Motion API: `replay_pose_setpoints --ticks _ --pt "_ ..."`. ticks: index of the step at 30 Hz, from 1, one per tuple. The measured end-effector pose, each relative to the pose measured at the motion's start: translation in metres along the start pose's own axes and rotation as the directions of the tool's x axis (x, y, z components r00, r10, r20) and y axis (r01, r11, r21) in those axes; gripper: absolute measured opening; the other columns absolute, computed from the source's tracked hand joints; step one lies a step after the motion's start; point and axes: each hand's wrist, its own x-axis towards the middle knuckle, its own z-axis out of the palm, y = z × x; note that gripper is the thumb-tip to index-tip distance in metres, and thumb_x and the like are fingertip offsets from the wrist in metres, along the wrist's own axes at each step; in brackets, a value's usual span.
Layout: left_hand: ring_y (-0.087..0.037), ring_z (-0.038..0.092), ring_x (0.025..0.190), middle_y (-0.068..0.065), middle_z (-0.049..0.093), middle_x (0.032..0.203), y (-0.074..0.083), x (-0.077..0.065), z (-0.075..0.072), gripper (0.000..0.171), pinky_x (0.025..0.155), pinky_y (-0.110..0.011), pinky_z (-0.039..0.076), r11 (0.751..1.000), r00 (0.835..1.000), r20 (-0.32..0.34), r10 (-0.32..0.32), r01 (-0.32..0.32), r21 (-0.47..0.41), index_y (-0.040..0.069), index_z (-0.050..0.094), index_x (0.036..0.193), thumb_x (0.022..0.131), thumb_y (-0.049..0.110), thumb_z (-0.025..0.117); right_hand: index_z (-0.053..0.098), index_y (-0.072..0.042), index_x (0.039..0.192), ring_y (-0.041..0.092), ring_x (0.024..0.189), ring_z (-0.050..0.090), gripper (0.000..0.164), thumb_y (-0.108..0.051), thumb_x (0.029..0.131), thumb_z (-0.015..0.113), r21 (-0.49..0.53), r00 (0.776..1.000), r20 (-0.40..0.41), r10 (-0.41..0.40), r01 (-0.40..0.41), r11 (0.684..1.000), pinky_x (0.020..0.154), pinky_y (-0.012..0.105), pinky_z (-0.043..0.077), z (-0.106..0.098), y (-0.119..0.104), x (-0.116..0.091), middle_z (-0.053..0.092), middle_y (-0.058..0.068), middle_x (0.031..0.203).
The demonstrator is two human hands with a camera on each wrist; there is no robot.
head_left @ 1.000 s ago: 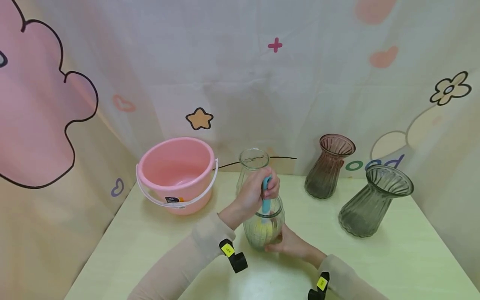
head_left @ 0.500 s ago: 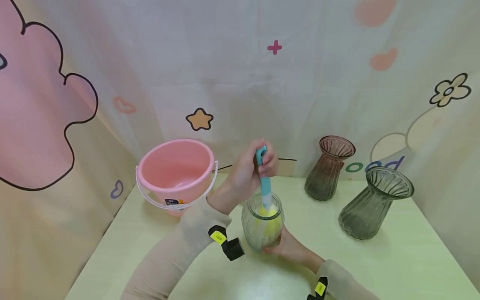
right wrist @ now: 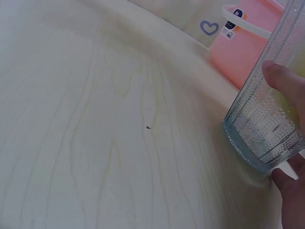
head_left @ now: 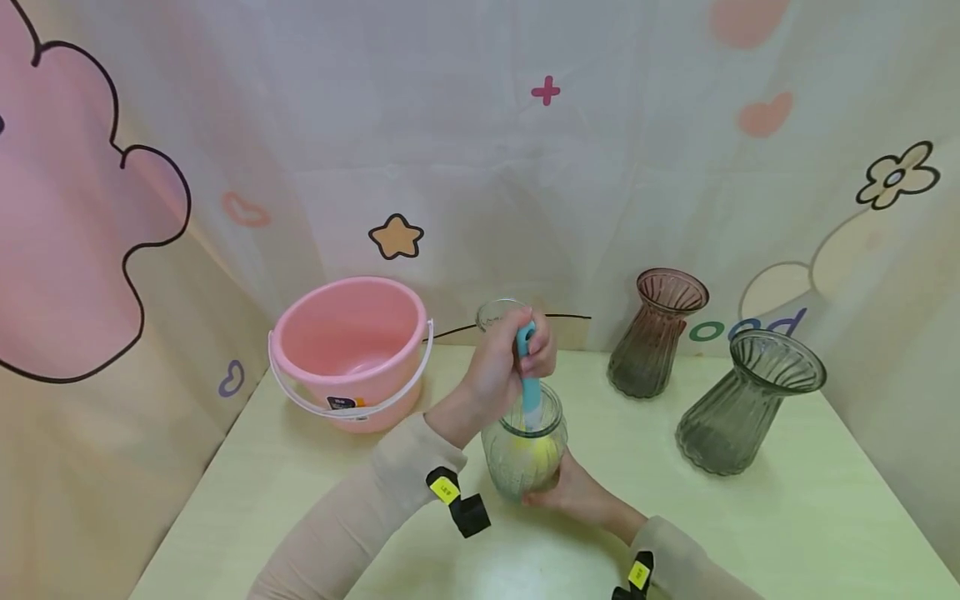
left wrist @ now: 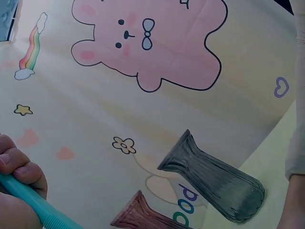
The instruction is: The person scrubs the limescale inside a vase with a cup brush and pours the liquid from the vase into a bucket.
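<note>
My left hand (head_left: 495,367) grips the turquoise handle of a bottle brush (head_left: 532,398), held nearly upright. Its yellow head shows through the wall of a clear ribbed glass vase (head_left: 508,473), inside the belly. Low on that vase, my right hand (head_left: 581,496) holds its right side. In the right wrist view, droplets or texture cover the glass (right wrist: 259,124), and a fingertip lies near the base. The left wrist view shows curled fingers (left wrist: 24,167) around the handle (left wrist: 33,202), while the brush head is out of that view.
A pink bucket (head_left: 352,333) with a white handle stands at the back left. Another clear glass vase (head_left: 498,310) is mostly hidden behind my left hand. To the right stand a reddish-brown vase (head_left: 652,342) and a grey-green vase (head_left: 738,408). A printed curtain (head_left: 450,125) hangs behind the table.
My left hand first pulled the brush upward, then lowered it partway back into the vase. My right hand keeps its hold, and the vase stays in nearly the same place.
</note>
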Motion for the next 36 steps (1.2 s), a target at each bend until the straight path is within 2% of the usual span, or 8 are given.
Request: replay_pose_setpoints --ticks 4,11,16,24,27,31,36 --pt "-0.009 0.025 0.042 0.004 0.03 0.048 -0.013 -0.004 -0.006 0.039 0.045 -0.023 0.017 1.0 0.999 -0.04 -0.026 0.027 0.009 0.011 0.034 0.057 0.095 0.016 0.023 0.019 -0.016 0.14 0.025 0.127 0.034 0.095 -0.014 0.067 0.08 -0.006 1.0 -0.013 0.021 -0.021 1.0 0.105 0.046 0.02 0.001 0.0 0.001 0.036 0.007 0.137" --pt "-0.007 0.028 0.044 0.006 0.032 0.049 -0.032 -0.011 -0.013 0.036 0.048 -0.023 0.022 0.99 0.992 -0.1 -0.07 0.081 0.111 0.012 0.034 0.059 0.094 0.018 0.027 0.02 -0.011 0.138 0.025 0.124 0.037 0.094 -0.018 0.067 0.08 -0.051 0.999 -0.042 0.032 -0.034 0.998 0.104 0.045 0.024 0.003 -0.003 0.001 0.038 0.01 0.135" --pt "-0.007 0.028 0.044 0.008 0.032 0.05 -0.036 -0.011 -0.013 0.033 0.047 -0.021 0.023 0.983 0.995 -0.084 -0.052 0.066 0.173 0.011 0.034 0.061 0.093 0.02 0.027 0.022 -0.01 0.137 0.025 0.122 0.038 0.087 -0.019 0.071 0.078 -0.077 1.0 -0.014 -0.003 0.002 0.997 0.103 0.045 0.026 0.006 -0.004 0.001 0.04 0.009 0.133" --pt "-0.006 0.029 0.045 0.008 0.032 0.051 -0.037 -0.013 -0.013 0.033 0.048 -0.022 0.023 0.979 0.993 -0.104 -0.06 0.079 0.186 0.012 0.033 0.063 0.094 0.022 0.027 0.009 -0.01 0.143 0.033 0.135 0.022 0.093 -0.021 0.077 0.073 -0.08 0.998 0.061 0.034 -0.029 0.996 0.108 0.053 0.018 -0.002 -0.004 -0.005 0.024 0.015 0.146" --pt "-0.006 0.028 0.045 0.007 0.032 0.05 -0.037 -0.013 -0.014 0.034 0.048 -0.022 0.023 0.982 0.993 -0.1 -0.057 0.074 0.174 0.013 0.033 0.062 0.094 0.022 0.026 0.013 -0.01 0.143 0.034 0.134 0.026 0.091 -0.019 0.076 0.074 -0.069 0.998 0.063 0.016 -0.011 0.998 0.107 0.054 0.02 -0.004 -0.005 -0.005 0.029 0.015 0.144" --pt "-0.007 0.028 0.044 0.007 0.031 0.05 -0.033 -0.015 -0.013 0.036 0.047 -0.022 0.022 0.987 0.993 -0.109 -0.048 0.064 0.147 0.013 0.034 0.06 0.094 0.02 0.026 0.012 -0.013 0.144 0.032 0.132 0.029 0.096 -0.018 0.073 0.076 -0.049 0.999 0.029 0.017 -0.015 0.999 0.108 0.052 0.019 -0.001 -0.003 -0.003 0.032 0.013 0.142" --pt "-0.009 0.026 0.044 0.005 0.03 0.049 -0.016 -0.014 -0.007 0.037 0.048 -0.024 0.019 0.995 0.995 -0.095 -0.032 0.041 0.086 0.013 0.033 0.059 0.094 0.017 0.023 0.012 -0.017 0.146 0.029 0.132 0.028 0.099 -0.018 0.072 0.077 -0.064 1.0 0.006 -0.003 0.004 0.998 0.108 0.052 0.017 0.002 0.0 -0.003 0.032 0.01 0.143"
